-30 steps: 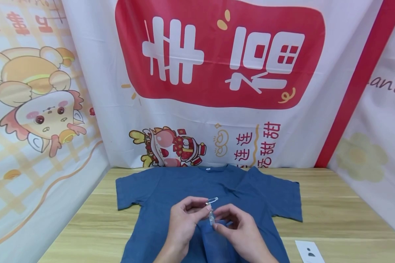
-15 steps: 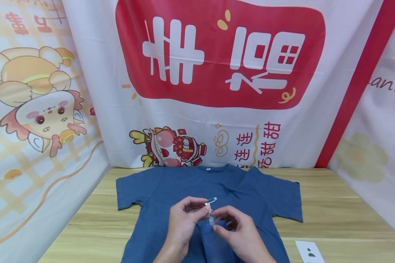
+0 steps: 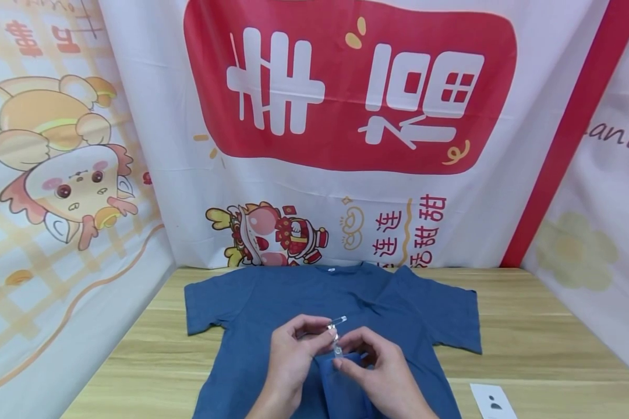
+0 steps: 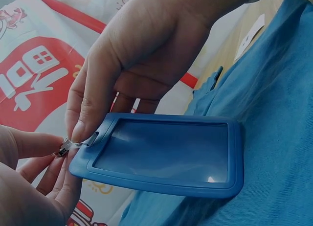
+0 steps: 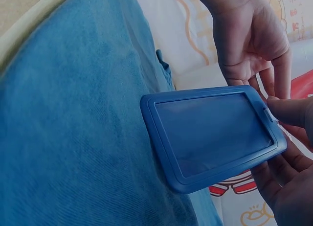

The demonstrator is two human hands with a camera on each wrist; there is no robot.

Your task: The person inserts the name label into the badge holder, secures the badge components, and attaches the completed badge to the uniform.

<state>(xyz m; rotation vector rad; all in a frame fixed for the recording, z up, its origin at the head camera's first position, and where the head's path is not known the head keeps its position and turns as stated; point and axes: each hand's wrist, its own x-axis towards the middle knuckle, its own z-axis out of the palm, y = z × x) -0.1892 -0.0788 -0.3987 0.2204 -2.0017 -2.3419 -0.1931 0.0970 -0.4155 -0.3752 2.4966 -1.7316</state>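
Your left hand (image 3: pixel 296 354) pinches the clip (image 4: pixel 64 146); your right hand (image 3: pixel 384 365) pinches the strap (image 3: pixel 338 351) of the blue holder (image 4: pixel 164 152). The holder is over the shirt (image 3: pixel 272 299), but I cannot tell if its lower end touches.

Head view: shirt (image 3: pixel 278 297) and card (image 3: pixel 493 402) cropped below, badge holder (image 3: pixel 343 387) partly hidden

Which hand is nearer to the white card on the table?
Right: the right hand is left of the white card; the left hand is farther left, beyond the right one.
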